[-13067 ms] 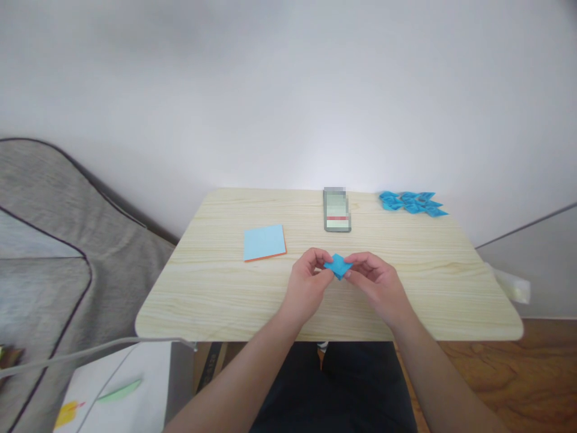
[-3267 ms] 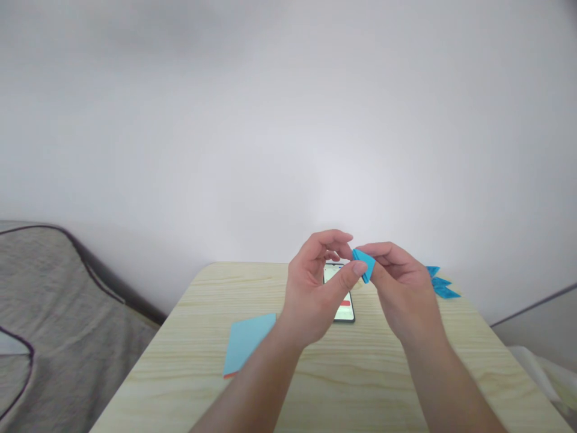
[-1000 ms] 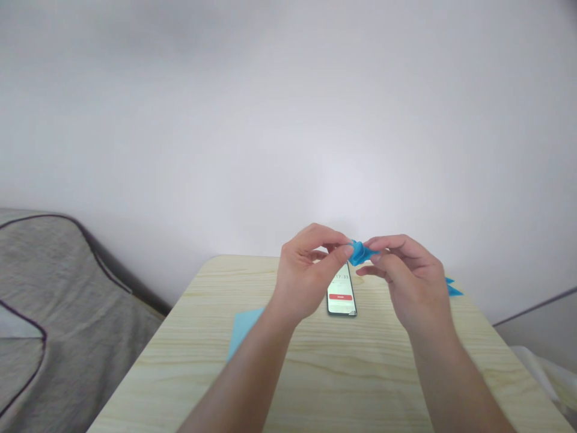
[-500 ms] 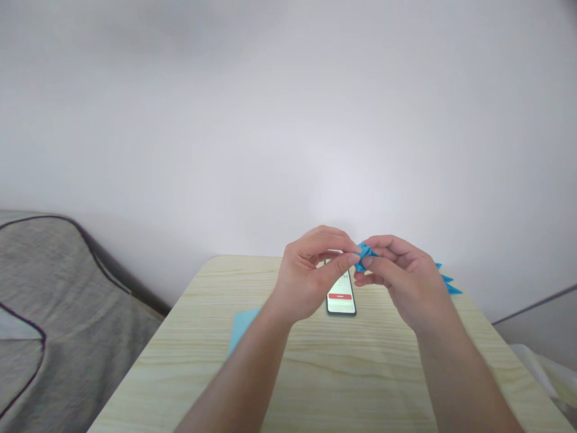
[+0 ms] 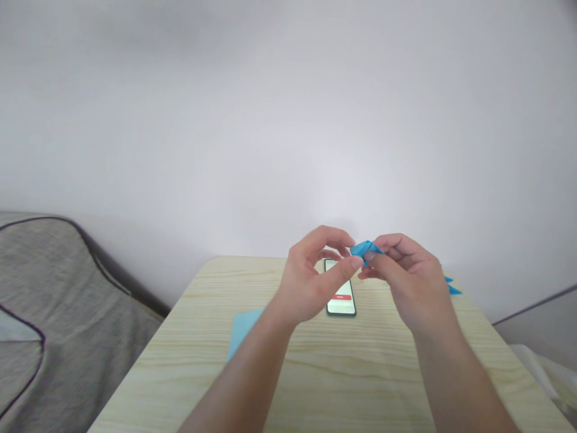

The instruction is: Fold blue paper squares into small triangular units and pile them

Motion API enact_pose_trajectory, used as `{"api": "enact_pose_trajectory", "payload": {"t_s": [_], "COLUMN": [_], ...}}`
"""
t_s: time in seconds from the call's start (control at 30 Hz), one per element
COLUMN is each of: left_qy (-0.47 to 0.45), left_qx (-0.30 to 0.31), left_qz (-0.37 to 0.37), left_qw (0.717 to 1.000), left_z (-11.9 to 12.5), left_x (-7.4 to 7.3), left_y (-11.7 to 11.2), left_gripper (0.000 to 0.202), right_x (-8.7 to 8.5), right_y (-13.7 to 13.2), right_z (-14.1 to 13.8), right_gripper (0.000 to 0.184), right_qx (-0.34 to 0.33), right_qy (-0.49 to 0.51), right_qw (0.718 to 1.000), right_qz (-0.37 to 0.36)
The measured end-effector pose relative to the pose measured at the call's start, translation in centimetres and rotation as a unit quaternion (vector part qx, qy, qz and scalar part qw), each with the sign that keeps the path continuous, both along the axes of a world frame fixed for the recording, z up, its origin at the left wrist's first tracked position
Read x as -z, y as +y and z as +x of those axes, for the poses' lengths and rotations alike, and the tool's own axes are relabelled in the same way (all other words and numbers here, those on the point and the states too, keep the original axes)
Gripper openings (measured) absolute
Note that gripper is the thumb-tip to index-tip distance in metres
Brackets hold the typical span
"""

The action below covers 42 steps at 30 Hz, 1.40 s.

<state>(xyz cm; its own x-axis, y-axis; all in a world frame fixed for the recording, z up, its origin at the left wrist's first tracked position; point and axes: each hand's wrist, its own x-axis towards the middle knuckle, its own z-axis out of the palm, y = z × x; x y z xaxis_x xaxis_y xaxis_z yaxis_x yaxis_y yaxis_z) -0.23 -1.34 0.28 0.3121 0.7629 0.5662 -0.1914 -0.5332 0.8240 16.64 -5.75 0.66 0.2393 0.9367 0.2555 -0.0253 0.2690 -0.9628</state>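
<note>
A small piece of folded blue origami paper [image 5: 366,247] is held up above the far part of the table, with creased, pointed facets showing. My right hand [image 5: 412,276] pinches it from the right, thumb across its front and fingers behind. From the left, my left hand [image 5: 311,270] has its thumb tip at the lower left edge and its index fingertip at the upper left corner, loosely around the paper. The side turned away from me is hidden. Behind the right hand, blue pointed folded pieces [image 5: 454,290] lie partly covered.
A phone [image 5: 341,307] with a lit screen lies on the light wooden table [image 5: 342,373], partly behind my left hand. A light blue paper sheet [image 5: 243,331] shows beside my left forearm. White wall behind; grey fabric-covered furniture [image 5: 85,325] stands at left.
The folded paper has been turned and now shows a wider, flatter face. My left fingers have spread a little from their tight pinch; the right hand has shifted slightly.
</note>
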Motion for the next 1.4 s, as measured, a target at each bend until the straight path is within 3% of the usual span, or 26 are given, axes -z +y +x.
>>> {"api": "enact_pose_trajectory", "payload": {"t_s": [0.17,0.3,0.6,1.03,1.2,1.4], "left_qy": [0.090,0.096,0.074,-0.005,-0.006,-0.023], "left_qx": [-0.080,-0.107,-0.070,-0.005,0.019,0.039], "left_qz": [0.018,0.013,-0.023,-0.121,-0.122,-0.113], "left_qw": [0.993,0.990,0.994,0.993,0.992,0.993], "left_z": [0.2,0.7,0.5,0.5,0.5,0.7], "left_x": [0.0,0.0,-0.6,-1.0,-0.9,-0.9], "left_y": [-0.5,-0.8,-1.3,-1.0,-1.1,-1.4], "left_gripper": [0.022,0.018,0.017,0.006,0.008,0.009], "right_x": [-0.5,0.0,-0.2,-0.5,0.0,1.0], "right_y": [-0.3,0.0,-0.2,-0.3,0.1,0.4], "right_z": [-1.0,-1.3,-1.2,-0.4,-0.5,-0.8], "right_gripper": [0.015,0.015,0.012,0.018,0.012,0.007], "right_qx": [0.030,0.051,0.069,-0.061,-0.047,0.001], "right_qy": [-0.067,-0.088,-0.102,-0.046,-0.006,0.009], "right_qw": [0.997,0.993,0.991,0.997,0.999,0.999], "right_qz": [0.038,0.059,0.058,-0.002,-0.014,0.038]}}
